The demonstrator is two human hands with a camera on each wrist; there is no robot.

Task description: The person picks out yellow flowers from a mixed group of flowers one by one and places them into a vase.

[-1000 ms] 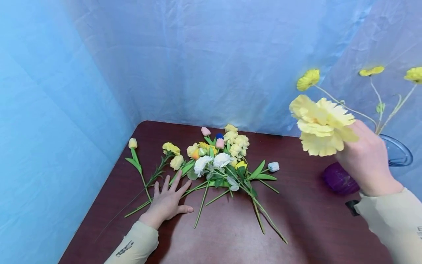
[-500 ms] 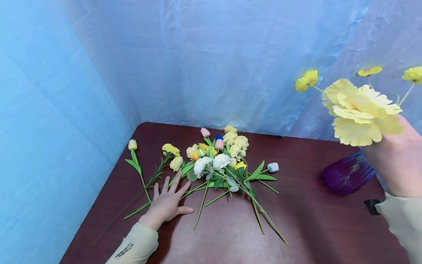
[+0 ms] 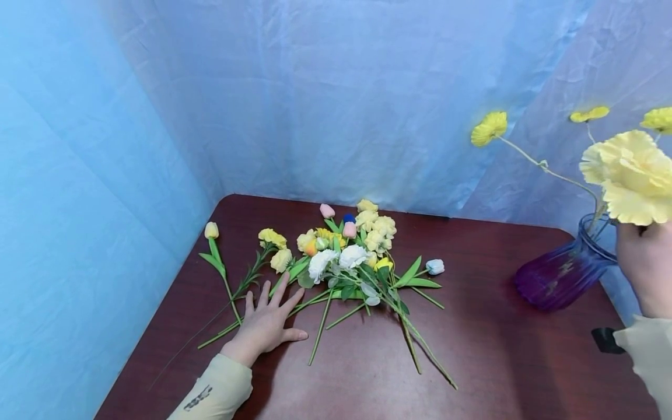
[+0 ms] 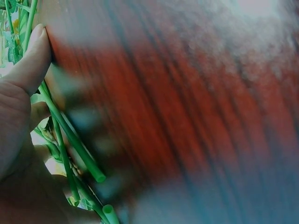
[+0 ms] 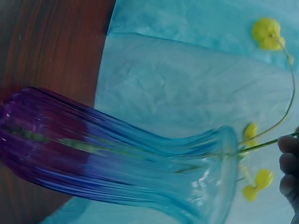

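My right hand (image 3: 649, 265) grips a large pale yellow flower (image 3: 632, 178) just below its bloom, beside the mouth of a purple-to-blue glass vase (image 3: 556, 274). In the right wrist view, a green stem (image 5: 264, 144) runs from my fingers (image 5: 288, 163) into the vase mouth. Small yellow flowers (image 3: 489, 128) on thin stems rise out of the vase. My left hand (image 3: 262, 324) rests with fingers spread at the left of a loose pile of artificial flowers, touching green stems. Those stems (image 4: 74, 135) pass beneath the fingers in the left wrist view.
The pile holds white flowers (image 3: 353, 255), pink tulips (image 3: 327, 210) and pale yellow blooms (image 3: 380, 226). A pale yellow tulip (image 3: 212, 230) lies at far left, a pale blue tulip (image 3: 435, 266) right of the pile. Blue cloth (image 3: 336, 105) hangs behind the dark red table (image 3: 472, 350).
My right hand has moved right with the pale yellow flower, to the vase mouth, and the vase has come into fuller view. The left hand has stayed in place.
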